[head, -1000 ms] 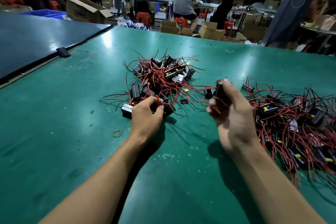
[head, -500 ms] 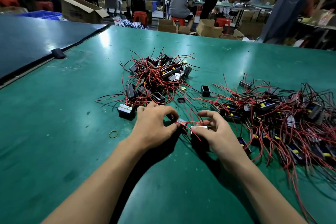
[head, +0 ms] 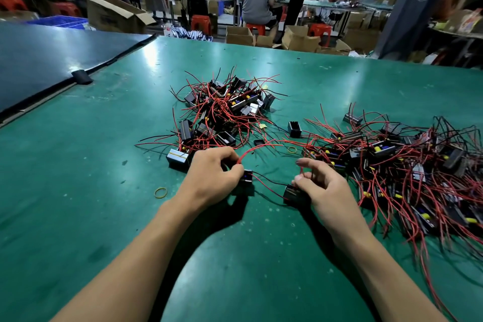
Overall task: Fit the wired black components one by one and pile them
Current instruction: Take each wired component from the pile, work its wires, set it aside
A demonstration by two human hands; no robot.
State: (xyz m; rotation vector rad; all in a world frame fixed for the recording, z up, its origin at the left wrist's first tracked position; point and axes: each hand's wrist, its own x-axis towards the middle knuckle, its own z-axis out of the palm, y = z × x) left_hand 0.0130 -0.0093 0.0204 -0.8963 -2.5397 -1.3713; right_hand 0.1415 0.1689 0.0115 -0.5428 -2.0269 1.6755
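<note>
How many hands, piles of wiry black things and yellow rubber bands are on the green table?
Hands: 2, left hand and right hand
Wire piles: 2, middle pile and right pile
Yellow rubber bands: 2
Total: 6

On table (head: 78, 191): left pile (head: 222, 115) ctr-back, right pile (head: 407, 165) beside it, loose housing (head: 294, 128) btwn them.

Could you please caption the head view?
Left hand grips a wired component, right hand a black housing, in front of a tangled pile.
</note>
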